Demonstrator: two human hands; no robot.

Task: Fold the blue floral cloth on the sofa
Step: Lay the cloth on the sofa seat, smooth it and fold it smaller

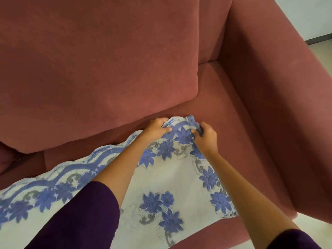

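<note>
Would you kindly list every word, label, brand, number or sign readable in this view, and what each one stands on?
None: no readable text shows anywhere.
The blue floral cloth bears only flowers and scrolls.
The sofa shows plain fabric, with no tag visible.
The left hand, right hand and purple sleeve carry no writing.

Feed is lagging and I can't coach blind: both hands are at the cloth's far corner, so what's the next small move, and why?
Probably draw that corner back toward the near edge. The left hand and right hand pinch the far corner of the blue floral cloth, which otherwise lies spread on the sofa seat.
</note>
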